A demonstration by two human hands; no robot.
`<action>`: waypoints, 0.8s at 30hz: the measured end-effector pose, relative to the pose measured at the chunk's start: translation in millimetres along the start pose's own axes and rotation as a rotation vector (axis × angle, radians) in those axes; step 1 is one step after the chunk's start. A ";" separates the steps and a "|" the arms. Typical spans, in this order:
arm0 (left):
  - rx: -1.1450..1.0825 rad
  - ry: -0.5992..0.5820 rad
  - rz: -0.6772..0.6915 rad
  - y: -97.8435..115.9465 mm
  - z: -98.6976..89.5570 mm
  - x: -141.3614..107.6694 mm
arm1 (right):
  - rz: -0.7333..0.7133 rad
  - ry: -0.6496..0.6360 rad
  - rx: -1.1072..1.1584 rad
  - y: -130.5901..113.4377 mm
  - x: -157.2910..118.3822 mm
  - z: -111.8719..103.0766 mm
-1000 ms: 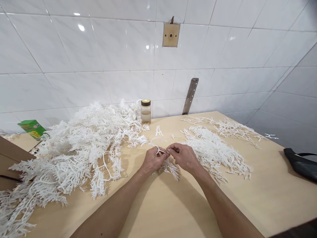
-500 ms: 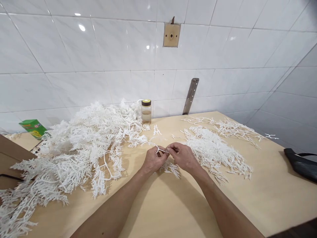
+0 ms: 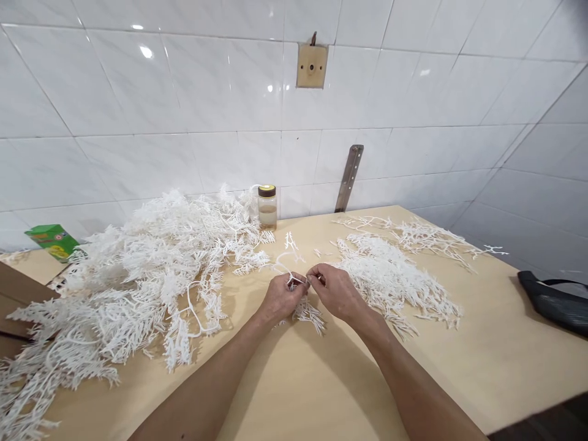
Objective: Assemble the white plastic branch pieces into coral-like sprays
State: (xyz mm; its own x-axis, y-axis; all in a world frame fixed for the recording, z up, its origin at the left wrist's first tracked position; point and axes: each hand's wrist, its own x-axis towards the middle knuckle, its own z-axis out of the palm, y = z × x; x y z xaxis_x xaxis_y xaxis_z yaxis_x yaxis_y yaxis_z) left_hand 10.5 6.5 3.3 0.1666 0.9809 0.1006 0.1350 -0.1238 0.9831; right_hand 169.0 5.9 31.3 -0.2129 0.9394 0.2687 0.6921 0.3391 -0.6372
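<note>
You are holding a thin, white, branching plastic-looking sprig (image 3: 291,277) just above the middle of a pale wood-coloured table (image 3: 331,392). Its stem is running crosswise between your hands, sloping slightly down to your right, while its forked branches are arching away from you, leftward and toward the white tiled wall (image 3: 220,92); the far part is blurring. Your left hand (image 3: 281,299) is pinching the stem between thumb and fingers. Your right hand (image 3: 334,289) is meeting its right end with thumb and fingertips drawn together, though you cannot tell from here whether they are gripping it. Small white feathery pieces (image 3: 309,316) are lying just below your hands. On your left, a large tangled heap of white feathery fronds (image 3: 156,275) is crowding the table; on your right, a smaller loose white pile (image 3: 395,275) is spreading near your wrist. Bare tabletop is stretching between your forearms and across the near right, reaching the table's front right edge, with a black bag-like object (image 3: 555,303) sitting at the right edge.
</note>
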 end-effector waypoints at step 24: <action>-0.406 0.073 -0.207 7.2 -7.2 0.7 | 0.201 0.284 -0.231 38.6 8.7 -8.5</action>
State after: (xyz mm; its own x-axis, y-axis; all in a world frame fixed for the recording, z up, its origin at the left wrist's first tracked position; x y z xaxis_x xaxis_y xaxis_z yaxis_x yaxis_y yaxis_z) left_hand 4.6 7.5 11.5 0.1051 0.9886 -0.1080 -0.2380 0.1304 0.9625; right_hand 199.7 26.7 15.2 0.1186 0.9234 0.3651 0.8437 0.1001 -0.5273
